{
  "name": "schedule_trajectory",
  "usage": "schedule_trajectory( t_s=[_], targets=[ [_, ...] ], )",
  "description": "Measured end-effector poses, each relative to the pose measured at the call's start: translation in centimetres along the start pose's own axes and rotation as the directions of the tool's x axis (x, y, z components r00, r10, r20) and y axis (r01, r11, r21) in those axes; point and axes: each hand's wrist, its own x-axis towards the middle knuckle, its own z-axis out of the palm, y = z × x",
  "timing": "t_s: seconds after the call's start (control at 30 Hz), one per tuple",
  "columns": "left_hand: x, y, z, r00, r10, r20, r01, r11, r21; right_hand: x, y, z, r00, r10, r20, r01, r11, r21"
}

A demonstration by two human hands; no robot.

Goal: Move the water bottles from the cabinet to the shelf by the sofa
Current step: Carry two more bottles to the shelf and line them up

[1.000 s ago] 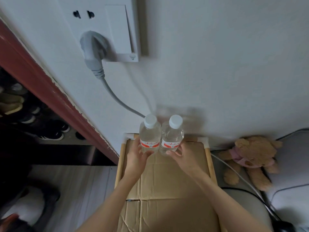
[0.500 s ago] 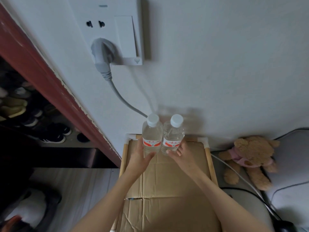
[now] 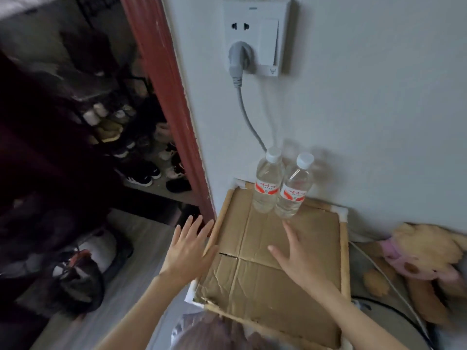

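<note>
Two water bottles [image 3: 279, 184] stood upright, touching side by side, at the back of the shelf [image 3: 343, 253], on its cardboard top [image 3: 255, 274], close to the wall. Both hands were empty, fingers spread and loose: the left hand [image 3: 188, 245] hovered off the shelf's left rail, over the floor; the right hand [image 3: 297, 251] hung above the cardboard, just short of the nearer bottle. The danger, I'd say, sat right there: a careless sweep of that right hand could have clipped the near bottle into its neighbour and toppled both. The creased cardboard looked a soft footing, and the grey cable [image 3: 246, 114] hanging behind the caps might have snagged one.
</note>
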Motion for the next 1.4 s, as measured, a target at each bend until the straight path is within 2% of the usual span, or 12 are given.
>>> schedule_trajectory(
  t_s=[0.1, 0.23, 0.37, 0.5, 0.57, 0.83, 0.97, 1.1, 1.23, 1.4],
  targets=[
    [-6.1, -2.3, -0.8, 0.984, -0.127, -0.122, 0.125, 0.992, -0.027, -0.5, -1.4, 0.3, 0.966, -0.252, 0.061, 0.259, 0.945, -0.199],
    [-15.5, -3.1, -3.0, 0.885, -0.38, -0.269, 0.368, 0.925, -0.096, -2.1, -5.8, 2.0, 0.828, -0.533, 0.173, 0.56, 0.78, -0.279],
    [-26.0, -2.2, -2.8, 0.699, -0.614, -0.367, 0.582, 0.786, -0.209, -5.9, -11.2, 6.8, 0.637, -0.69, 0.343, 0.771, 0.579, -0.266],
    [-37.0, -0.9, -0.2, 0.51, -0.783, -0.357, 0.744, 0.61, -0.273, -12.7, -15.8, 12.7, 0.402, -0.769, 0.498, 0.914, 0.371, -0.164],
    [-42.9, -0.5, 1.1, 0.386, -0.858, -0.339, 0.811, 0.491, -0.317, -17.1, -17.6, 15.9, 0.277, -0.781, 0.559, 0.956, 0.282, -0.08],
    [-67.9, 3.2, 6.6, -0.081, -0.96, -0.269, 0.874, 0.062, -0.482, -39.3, -22.0, 29.2, -0.164, -0.698, 0.697, 0.983, -0.058, 0.173],
    [-79.8, 6.5, 9.4, -0.298, -0.932, -0.209, 0.855, -0.163, -0.492, -51.9, -23.2, 35.1, -0.376, -0.615, 0.693, 0.925, -0.203, 0.321],
    [-89.0, 9.7, 10.9, -0.503, -0.848, -0.17, 0.78, -0.36, -0.512, -63.6, -23.4, 39.7, -0.547, -0.513, 0.661, 0.836, -0.3, 0.459],
    [-95.9, 11.6, 12.7, -0.655, -0.747, -0.113, 0.665, -0.5, -0.555, -73.7, -23.9, 43.9, -0.679, -0.398, 0.617, 0.734, -0.361, 0.576],
    [-103.8, 11.5, 15.1, -0.777, -0.628, -0.043, 0.535, -0.622, -0.572, -84.3, -24.6, 49.8, -0.788, -0.268, 0.555, 0.614, -0.422, 0.667]
  ],
)
